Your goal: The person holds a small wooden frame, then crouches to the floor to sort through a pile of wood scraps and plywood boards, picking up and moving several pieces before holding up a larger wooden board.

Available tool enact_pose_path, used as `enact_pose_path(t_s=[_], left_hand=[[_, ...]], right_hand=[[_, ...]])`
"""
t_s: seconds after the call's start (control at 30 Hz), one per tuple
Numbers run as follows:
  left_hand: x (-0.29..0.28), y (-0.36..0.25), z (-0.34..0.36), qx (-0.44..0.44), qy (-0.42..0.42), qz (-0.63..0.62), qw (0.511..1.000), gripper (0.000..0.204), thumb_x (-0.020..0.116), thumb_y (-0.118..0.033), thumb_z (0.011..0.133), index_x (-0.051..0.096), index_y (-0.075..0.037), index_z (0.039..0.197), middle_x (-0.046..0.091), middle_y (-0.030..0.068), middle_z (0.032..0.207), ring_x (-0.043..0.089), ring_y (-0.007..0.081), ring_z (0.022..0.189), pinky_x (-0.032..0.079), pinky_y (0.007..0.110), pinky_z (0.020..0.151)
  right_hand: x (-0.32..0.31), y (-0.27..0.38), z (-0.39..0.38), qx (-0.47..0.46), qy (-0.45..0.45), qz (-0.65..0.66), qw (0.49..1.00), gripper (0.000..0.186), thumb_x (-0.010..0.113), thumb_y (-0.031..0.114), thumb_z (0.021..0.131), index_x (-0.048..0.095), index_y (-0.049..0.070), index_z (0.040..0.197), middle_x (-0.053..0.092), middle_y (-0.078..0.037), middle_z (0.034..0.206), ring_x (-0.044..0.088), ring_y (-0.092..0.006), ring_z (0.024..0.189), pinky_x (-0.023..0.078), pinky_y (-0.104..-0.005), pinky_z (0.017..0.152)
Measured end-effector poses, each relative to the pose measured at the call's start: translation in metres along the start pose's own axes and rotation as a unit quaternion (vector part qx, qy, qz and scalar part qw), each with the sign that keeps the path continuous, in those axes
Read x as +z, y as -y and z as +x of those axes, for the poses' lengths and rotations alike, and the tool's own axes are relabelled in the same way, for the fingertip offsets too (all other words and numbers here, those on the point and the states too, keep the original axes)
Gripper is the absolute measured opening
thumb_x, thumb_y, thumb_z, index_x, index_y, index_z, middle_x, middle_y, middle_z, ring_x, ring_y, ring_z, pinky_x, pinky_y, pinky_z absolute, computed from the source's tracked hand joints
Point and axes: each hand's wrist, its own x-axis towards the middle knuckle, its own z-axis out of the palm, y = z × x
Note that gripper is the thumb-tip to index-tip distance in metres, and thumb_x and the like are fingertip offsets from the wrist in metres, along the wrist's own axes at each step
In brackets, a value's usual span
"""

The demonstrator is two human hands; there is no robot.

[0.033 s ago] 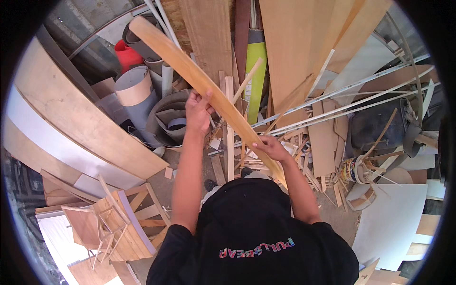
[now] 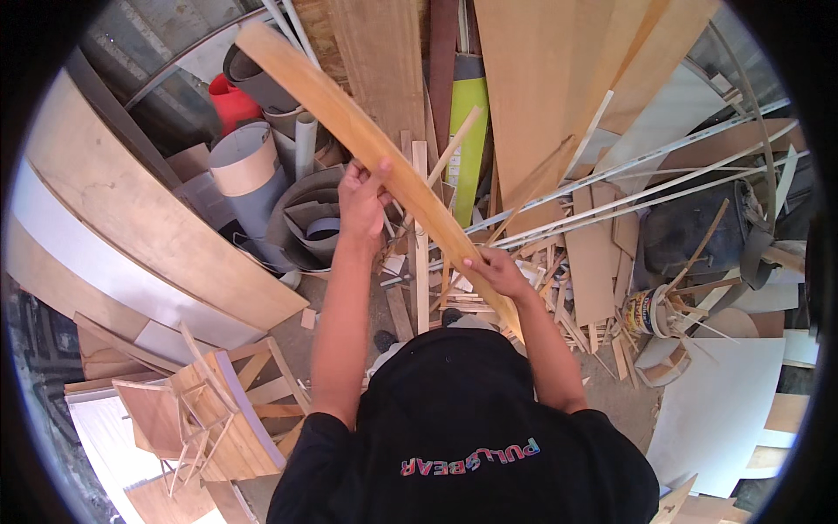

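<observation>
Plank (image 2: 428, 211) shifted slightly, left grip (image 2: 362, 203) and right grip (image 2: 499, 272) holding, bucket (image 2: 643, 313) of sticks (image 2: 707, 286)

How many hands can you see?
2. The left hand is on the wooden board; the right hand is on it too, lower in the picture. None look hidden.

The single head view looks from just above the person's black shirt (image 2: 454, 397), steeply downward and slightly ahead. The shirt lies nearest; the left hand (image 2: 365, 199) and right hand (image 2: 501, 272) come farther out, around mid-frame, with the floor (image 2: 624, 409) beyond and tall boards (image 2: 541, 105) toward the top. Straight edges bow near the darkened round border.
</observation>
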Motion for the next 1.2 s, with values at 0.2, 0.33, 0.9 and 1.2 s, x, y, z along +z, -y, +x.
enact_pose_path(t_s=[0.2, 0.33, 0.9, 1.2], left_hand=[[0.056, -0.026, 0.030, 0.075, 0.024, 0.017, 0.997, 0.031, 0.068, -0.026, 0.101, 0.057, -0.007, 0.123, 0.068, 0.0062, 0.116, 0.067, 0.0197, 0.108, 0.054, 0.037, 0.098], [0.060, 0.024, 0.012, -0.064, 0.106, 0.125, 0.984, 0.045, 0.064, -0.028, 0.102, 0.056, -0.005, 0.140, 0.065, 0.0079, 0.129, 0.059, 0.0202, 0.125, 0.045, 0.038, 0.108], [0.070, 0.083, 0.040, 0.097, 0.105, 0.345, 0.928, 0.029, 0.069, -0.022, 0.100, 0.069, 0.003, 0.116, 0.073, 0.0056, 0.093, 0.066, 0.0105, 0.083, 0.053, 0.029, 0.076], [0.128, -0.045, 0.086, 0.179, 0.085, 0.257, 0.946, 0.033, 0.072, -0.026, 0.098, 0.070, -0.001, 0.121, 0.075, 0.0062, 0.102, 0.069, 0.0110, 0.089, 0.057, 0.030, 0.077]], right_hand=[[-0.025, 0.033, 0.055, -0.147, -0.198, -0.113, 0.963, 0.034, 0.064, 0.033, 0.101, 0.067, 0.000, 0.108, 0.066, -0.024, 0.081, 0.065, -0.0341, 0.070, 0.050, -0.0425, 0.067], [-0.057, 0.080, 0.100, -0.145, -0.222, -0.050, 0.963, 0.034, 0.064, 0.033, 0.102, 0.066, 0.000, 0.110, 0.069, -0.021, 0.087, 0.069, -0.0273, 0.076, 0.052, -0.0391, 0.071], [-0.097, 0.164, 0.155, -0.294, -0.191, 0.127, 0.928, 0.055, 0.068, 0.040, 0.099, 0.057, 0.003, 0.138, 0.070, -0.015, 0.118, 0.067, -0.0199, 0.110, 0.052, -0.0351, 0.096], [-0.062, 0.009, 0.101, -0.112, -0.154, -0.007, 0.982, 0.048, 0.068, 0.030, 0.099, 0.056, 0.005, 0.138, 0.072, -0.017, 0.117, 0.072, -0.0259, 0.105, 0.054, -0.0363, 0.093]])
